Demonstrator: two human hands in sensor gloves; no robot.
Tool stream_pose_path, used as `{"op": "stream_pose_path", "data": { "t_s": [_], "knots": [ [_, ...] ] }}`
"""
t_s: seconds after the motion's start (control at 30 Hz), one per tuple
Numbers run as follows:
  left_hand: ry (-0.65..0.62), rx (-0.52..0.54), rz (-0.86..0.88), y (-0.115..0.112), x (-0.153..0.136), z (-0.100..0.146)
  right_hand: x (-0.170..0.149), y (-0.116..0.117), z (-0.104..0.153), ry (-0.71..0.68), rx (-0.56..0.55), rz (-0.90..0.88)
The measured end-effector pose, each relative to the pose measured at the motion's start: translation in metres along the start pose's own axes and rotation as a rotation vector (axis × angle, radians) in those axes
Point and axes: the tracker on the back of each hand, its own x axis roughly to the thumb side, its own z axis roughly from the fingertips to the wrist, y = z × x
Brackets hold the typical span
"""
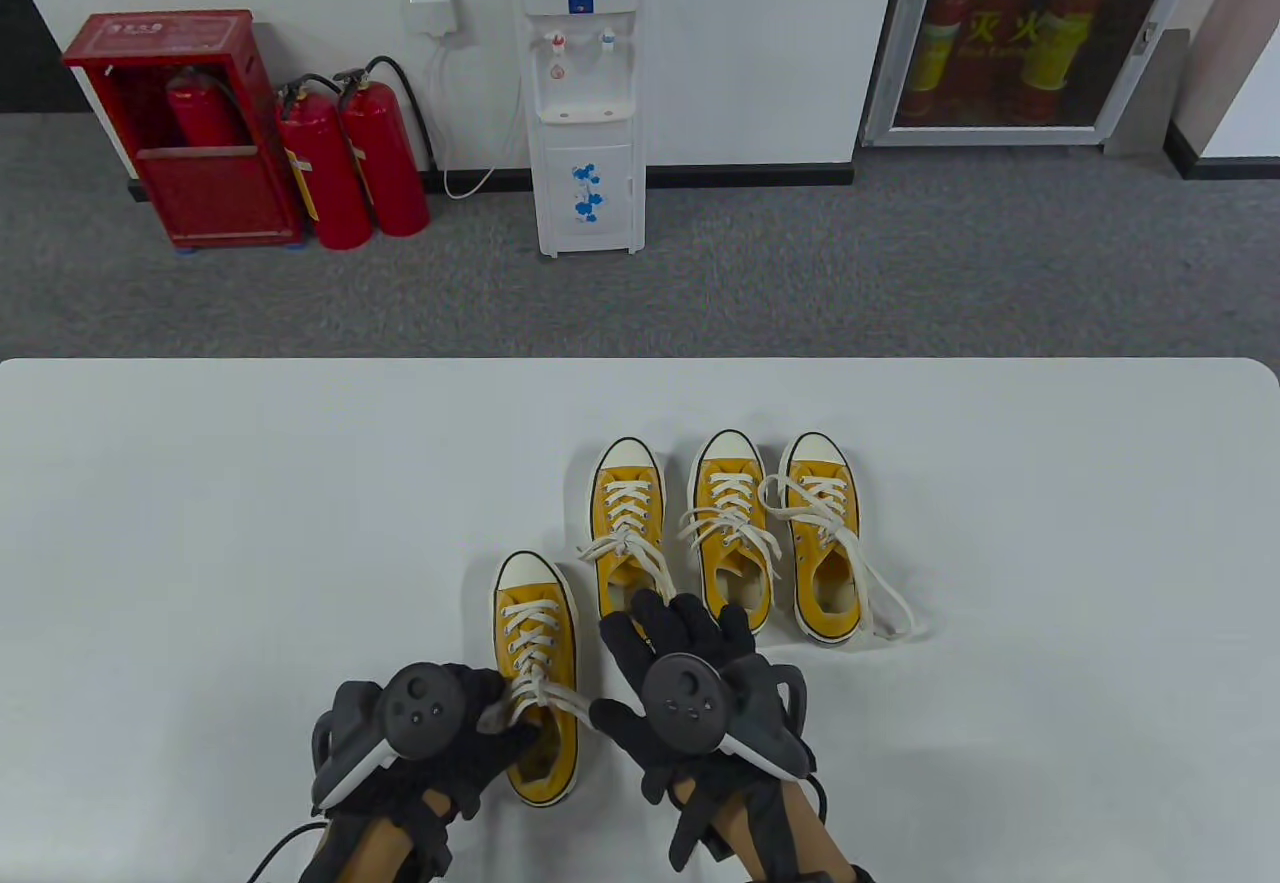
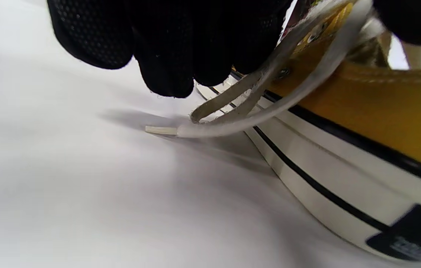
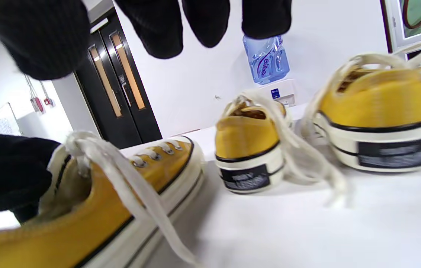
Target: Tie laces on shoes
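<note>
Two gloved hands are seen low over the white tabletop (image 1: 200,483). One yellow shoe (image 1: 537,673) is placed between them, toe pointing away. Its white lace (image 1: 545,691) is pinched by the left hand (image 1: 420,733) at the shoe's opening, and one lace strand is stretched across toward the right hand (image 1: 690,693). In the left wrist view, a loop and a loose lace end (image 2: 162,130) are seen hanging below the curled fingers (image 2: 166,74), down to the tabletop. The right hand is held with fingers spread and straight, and nothing is gripped by it. Just past the right hand's fingertips, three more yellow shoes (image 1: 735,533) are lined up side by side, with loose laces.
</note>
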Motion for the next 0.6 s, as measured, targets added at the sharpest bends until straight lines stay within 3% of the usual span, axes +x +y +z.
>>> {"op": "stream_pose_path", "data": {
  "t_s": [0.6],
  "knots": [
    [0.068,0.019,-0.034,-0.009,0.004,-0.002,-0.057,-0.003,0.049,0.037,-0.081,0.051]
  ]
}}
